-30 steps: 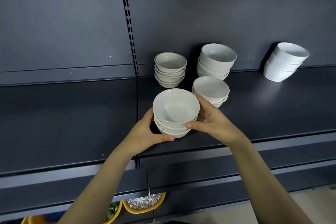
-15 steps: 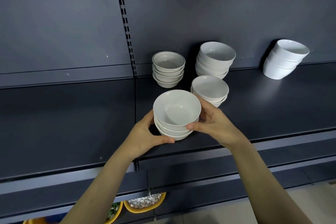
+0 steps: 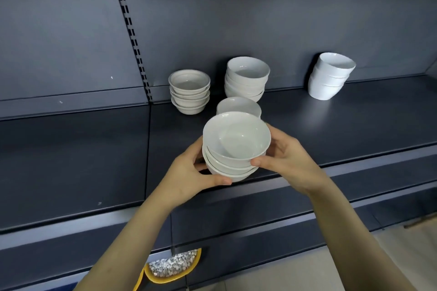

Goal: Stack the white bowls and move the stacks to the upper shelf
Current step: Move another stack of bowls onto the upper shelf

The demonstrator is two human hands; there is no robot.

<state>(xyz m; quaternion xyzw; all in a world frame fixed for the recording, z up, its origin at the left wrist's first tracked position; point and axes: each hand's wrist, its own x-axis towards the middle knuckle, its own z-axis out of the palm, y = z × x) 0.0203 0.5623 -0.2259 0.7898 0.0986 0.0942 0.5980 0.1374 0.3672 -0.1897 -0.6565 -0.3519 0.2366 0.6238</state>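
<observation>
Hands (image 3: 189, 173) round stack (image 3: 234, 146) at shelf edge (image 3: 354, 163)

I see a small stack of white bowls (image 3: 233, 149) at the near edge of the dark shelf (image 3: 354, 125), held between my left hand (image 3: 189, 172) and right hand (image 3: 286, 160). Its top bowl tips a bit. Just behind it sits a low stack (image 3: 238, 105). Farther back stand a tall stack (image 3: 247, 80) and, left of it, a rimmed stack (image 3: 190, 91). Far right, a leaning stack (image 3: 329, 75) looks tilted.
</observation>
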